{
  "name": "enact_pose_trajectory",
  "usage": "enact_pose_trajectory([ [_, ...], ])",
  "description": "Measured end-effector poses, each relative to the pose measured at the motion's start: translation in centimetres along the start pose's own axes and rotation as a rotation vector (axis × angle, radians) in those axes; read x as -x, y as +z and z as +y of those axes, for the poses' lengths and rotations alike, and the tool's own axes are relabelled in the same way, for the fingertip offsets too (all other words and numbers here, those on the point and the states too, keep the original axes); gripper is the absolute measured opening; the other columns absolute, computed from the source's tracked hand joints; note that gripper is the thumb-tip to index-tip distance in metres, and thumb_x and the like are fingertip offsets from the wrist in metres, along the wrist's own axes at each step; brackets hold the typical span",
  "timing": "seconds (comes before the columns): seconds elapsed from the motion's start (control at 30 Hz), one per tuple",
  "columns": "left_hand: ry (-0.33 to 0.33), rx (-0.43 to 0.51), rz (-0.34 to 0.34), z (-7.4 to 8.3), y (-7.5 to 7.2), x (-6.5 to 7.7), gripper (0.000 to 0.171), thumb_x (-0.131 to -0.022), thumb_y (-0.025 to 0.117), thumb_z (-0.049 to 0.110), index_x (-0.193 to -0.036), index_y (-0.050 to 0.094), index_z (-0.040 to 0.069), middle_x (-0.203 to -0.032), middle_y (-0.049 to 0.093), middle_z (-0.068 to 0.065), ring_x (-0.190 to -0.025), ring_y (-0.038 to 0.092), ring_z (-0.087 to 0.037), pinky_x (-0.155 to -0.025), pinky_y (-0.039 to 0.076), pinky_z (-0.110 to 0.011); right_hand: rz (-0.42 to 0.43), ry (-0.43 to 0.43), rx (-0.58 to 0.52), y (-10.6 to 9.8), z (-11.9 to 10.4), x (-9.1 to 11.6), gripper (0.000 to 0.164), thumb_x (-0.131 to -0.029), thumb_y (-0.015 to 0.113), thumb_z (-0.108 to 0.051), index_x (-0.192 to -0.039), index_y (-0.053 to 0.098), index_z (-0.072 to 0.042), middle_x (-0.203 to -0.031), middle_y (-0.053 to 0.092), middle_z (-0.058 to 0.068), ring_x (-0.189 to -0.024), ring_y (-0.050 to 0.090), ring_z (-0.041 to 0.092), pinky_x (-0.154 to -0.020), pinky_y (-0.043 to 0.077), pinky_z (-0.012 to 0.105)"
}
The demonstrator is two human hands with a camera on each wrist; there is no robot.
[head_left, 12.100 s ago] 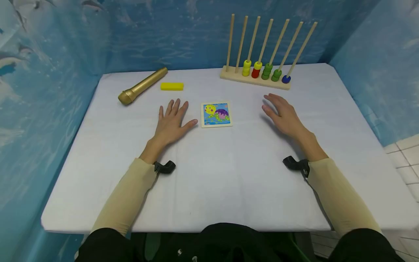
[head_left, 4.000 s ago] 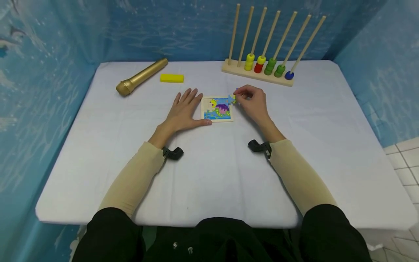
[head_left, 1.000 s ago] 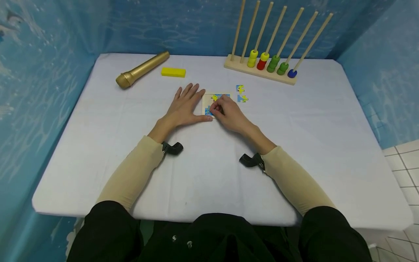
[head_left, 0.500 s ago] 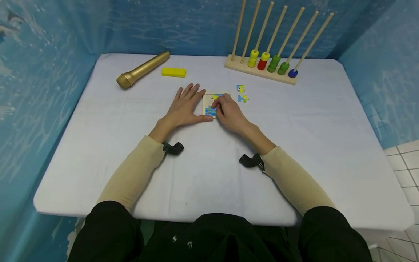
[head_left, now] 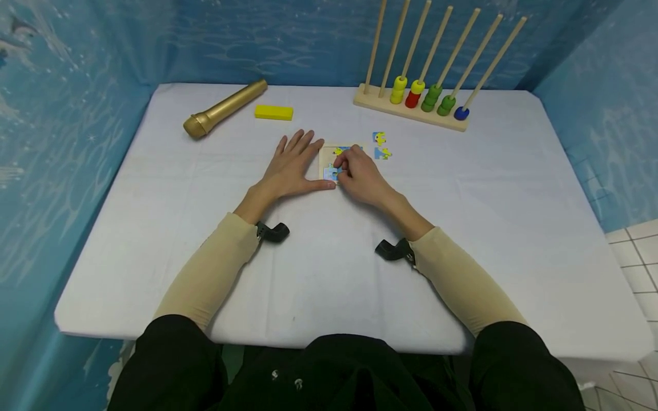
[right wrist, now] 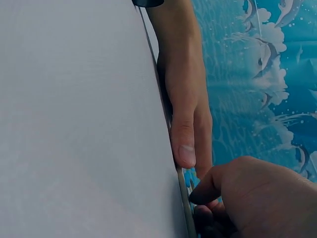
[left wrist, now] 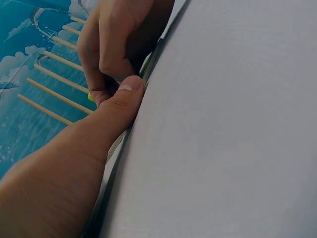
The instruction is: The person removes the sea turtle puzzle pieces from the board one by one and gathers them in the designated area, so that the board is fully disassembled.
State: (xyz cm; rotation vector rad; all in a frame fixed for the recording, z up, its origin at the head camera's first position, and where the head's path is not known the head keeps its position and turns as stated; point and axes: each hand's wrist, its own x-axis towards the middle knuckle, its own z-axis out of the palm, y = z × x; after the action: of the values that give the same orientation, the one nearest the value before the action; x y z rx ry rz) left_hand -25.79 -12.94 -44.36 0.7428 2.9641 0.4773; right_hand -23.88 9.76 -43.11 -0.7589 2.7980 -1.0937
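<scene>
A small wooden picture puzzle (head_left: pixel 321 157) lies on the white table, its frame partly covered by my hands. My left hand (head_left: pixel 288 171) lies spread at its left side, index fingertip at the upper corner and thumb along the near edge. With curled fingers and thumb, my right hand (head_left: pixel 362 180) pinches a blue puzzle piece (head_left: pixel 330 173) at the lower left of the frame; the piece looks tilted and catches the light. Two loose yellow-and-blue pieces, an upper piece (head_left: pixel 379 137) and a lower piece (head_left: pixel 382 153), lie right of the frame. In the left wrist view, the left thumb (left wrist: pixel 130 84) meets the frame's edge.
At the back right stands a wooden bead rack (head_left: pixel 411 108) with tall pegs and coloured beads. A gold microphone (head_left: pixel 224 109) and a yellow block (head_left: pixel 273 112) lie at the back left. Blue curtain (head_left: pixel 257 45) hangs behind the table (head_left: pixel 329 274).
Earlier the puzzle was whole and both hands lay apart. Two pieces have since come out to the right of the frame. Within the last second the lower-left piece has tilted under my right fingers.
</scene>
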Motion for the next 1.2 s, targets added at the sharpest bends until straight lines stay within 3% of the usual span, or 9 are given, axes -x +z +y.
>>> enact_pose_trajectory([
  [0.43, 0.007, -0.003, 0.013, -0.4, -0.2, 0.2, 0.112, -0.084, 0.065, 0.082, -0.169, 0.026, 0.021, -0.178, 0.011, -0.008, -0.166, 0.002, -0.028, -0.132, -0.005, -0.056, 0.128, -0.046, -0.26, 0.6, 0.9, 0.0, 0.013, -0.096, 0.077, -0.014, -0.105, 0.072, -0.005, -0.093, 0.071, 0.008, -0.081, 0.062, 0.017, -0.073, 0.048, 0.021],
  [0.7, -0.008, -0.01, 0.02, -0.8, -0.3, 0.4, 0.112, -0.085, 0.061, 0.084, -0.17, 0.023, 0.022, -0.179, 0.009, -0.006, -0.166, 0.0, -0.028, -0.132, -0.006, -0.054, 0.202, -0.049, -0.369, 0.5, 0.6, -0.2, 0.014, -0.097, 0.077, -0.012, -0.107, 0.072, -0.003, -0.097, 0.074, 0.011, -0.084, 0.067, 0.014, -0.074, 0.051, 0.019],
  [0.83, -0.015, -0.008, 0.019, -0.9, 0.1, 0.4, 0.112, -0.085, 0.062, 0.083, -0.17, 0.023, 0.022, -0.179, 0.009, -0.006, -0.166, 0.0, -0.027, -0.133, -0.007, -0.053, 0.261, -0.019, -0.404, 0.2, 1.1, 1.0, 0.014, -0.098, 0.076, -0.012, -0.108, 0.074, -0.003, -0.1, 0.075, 0.012, -0.087, 0.067, 0.014, -0.077, 0.053, 0.017],
  [1.0, -0.023, -0.004, -0.003, -0.6, 0.7, 0.5, 0.113, -0.084, 0.062, 0.084, -0.17, 0.023, 0.022, -0.179, 0.009, -0.006, -0.166, 0.0, -0.027, -0.133, -0.007, -0.052, 0.386, 0.015, -0.36, -1.0, 3.0, 4.0, 0.015, -0.097, 0.077, -0.012, -0.107, 0.076, -0.001, -0.099, 0.076, 0.014, -0.086, 0.067, 0.013, -0.077, 0.053, 0.014],
  [1.2, -0.018, -0.01, -0.002, -0.3, 0.5, 0.0, 0.114, -0.084, 0.06, 0.085, -0.17, 0.02, 0.023, -0.179, 0.007, -0.005, -0.166, -0.002, -0.026, -0.133, -0.008, -0.052, 0.517, 0.084, -0.173, -3.3, 4.6, 5.7, 0.013, -0.097, 0.076, -0.009, -0.105, 0.076, 0.001, -0.095, 0.077, 0.015, -0.08, 0.062, 0.008, -0.073, 0.046, 0.011],
])
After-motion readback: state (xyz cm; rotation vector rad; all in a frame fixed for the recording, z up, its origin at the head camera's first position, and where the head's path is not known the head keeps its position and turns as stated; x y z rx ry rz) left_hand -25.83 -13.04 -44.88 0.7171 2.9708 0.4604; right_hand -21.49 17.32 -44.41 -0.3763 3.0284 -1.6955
